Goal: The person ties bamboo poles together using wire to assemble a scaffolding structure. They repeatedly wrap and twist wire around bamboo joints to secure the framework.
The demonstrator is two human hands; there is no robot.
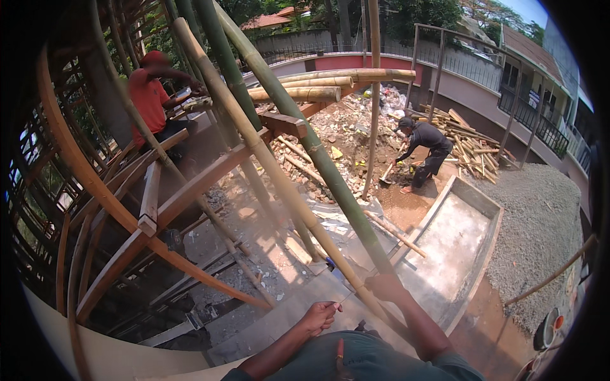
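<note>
Up on the scaffold, our right hand [386,287] wraps the green bamboo pole [318,155] low down where it crosses the paler bamboo pole [267,155]; our left hand [319,315] is fisted on a thin wire [346,296] (barely visible) running to that joint. We'd judge it best to keep the pull steady and the pole braced.
</note>
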